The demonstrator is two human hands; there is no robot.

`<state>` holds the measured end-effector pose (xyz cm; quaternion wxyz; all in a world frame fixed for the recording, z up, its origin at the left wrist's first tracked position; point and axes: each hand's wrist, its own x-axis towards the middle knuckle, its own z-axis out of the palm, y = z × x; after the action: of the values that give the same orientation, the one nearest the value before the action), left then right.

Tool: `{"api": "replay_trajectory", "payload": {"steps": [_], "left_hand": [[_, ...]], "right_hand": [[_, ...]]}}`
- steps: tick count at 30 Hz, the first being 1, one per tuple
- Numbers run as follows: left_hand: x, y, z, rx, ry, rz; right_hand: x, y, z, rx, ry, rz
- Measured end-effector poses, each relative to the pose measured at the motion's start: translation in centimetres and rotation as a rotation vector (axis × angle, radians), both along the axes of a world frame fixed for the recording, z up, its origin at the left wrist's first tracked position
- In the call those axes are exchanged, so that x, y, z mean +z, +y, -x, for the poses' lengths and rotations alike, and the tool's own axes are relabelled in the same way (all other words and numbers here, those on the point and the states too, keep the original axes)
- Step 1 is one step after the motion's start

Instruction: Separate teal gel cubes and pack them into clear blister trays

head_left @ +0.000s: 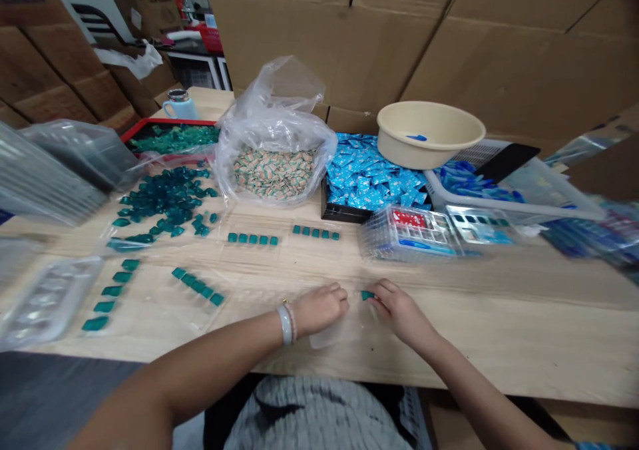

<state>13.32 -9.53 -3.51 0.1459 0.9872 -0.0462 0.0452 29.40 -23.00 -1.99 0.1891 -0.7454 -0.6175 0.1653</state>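
Note:
My right hand (399, 309) pinches a small dark green square piece (367, 295) between thumb and fingers. Just left of it, my left hand (320, 311) has its fingers curled down at a clear plastic tray (327, 337); what they grip, if anything, is hidden. Several clear trays with green squares in a row lie about: one row (196, 285) slants left of my hands, another (110, 291) stands farther left. Beyond my hands are two more rows, one (252, 239) left of the other (316, 232). A loose heap of green pieces (170, 197) rests on plastic at the left.
Behind stand a plastic bag of small patterned packets (273, 174), a black tray of blue sachets (377, 177) and a cream basin (430, 134). Filled clear trays (409, 233) are stacked at right, near a white bin (539, 200). Stacked empty trays (44, 164) stand at left.

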Motion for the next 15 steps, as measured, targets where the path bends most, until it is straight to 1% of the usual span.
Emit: {"api": "replay_trajectory", "payload": {"steps": [3,5,7,8,10,12,14,15], "left_hand": [[0.1,0.0,0.2,-0.079,-0.012,-0.025],[0.3,0.1,0.4,-0.105,-0.02,0.004],[0.7,0.4,1.1,-0.078,-0.035,0.067],[0.9,0.8,1.7,-0.034,-0.045,0.101],[1.3,1.8,3.9,0.1,-0.055,0.153],[1.4,2.9,6.9,0.212,-0.026,0.162],[1.2,3.6,10.0,0.242,0.046,0.144],[1.0,3.9,11.3,0.245,0.081,0.131]], "right_hand": [[-0.2,0.9,1.0,0.107,-0.018,0.084],[-0.5,1.3,1.5,0.136,-0.053,0.117],[-1.1,1.0,1.5,0.141,-0.093,0.119],[-1.5,0.5,1.2,0.13,-0.117,0.109],[-2.4,-1.0,0.3,0.07,-0.179,0.068],[-3.4,-2.6,-0.7,-0.03,-0.249,0.005],[-4.3,-3.5,-1.3,-0.112,-0.301,-0.05],[-4.7,-3.4,-1.3,-0.138,-0.315,-0.065]]}}
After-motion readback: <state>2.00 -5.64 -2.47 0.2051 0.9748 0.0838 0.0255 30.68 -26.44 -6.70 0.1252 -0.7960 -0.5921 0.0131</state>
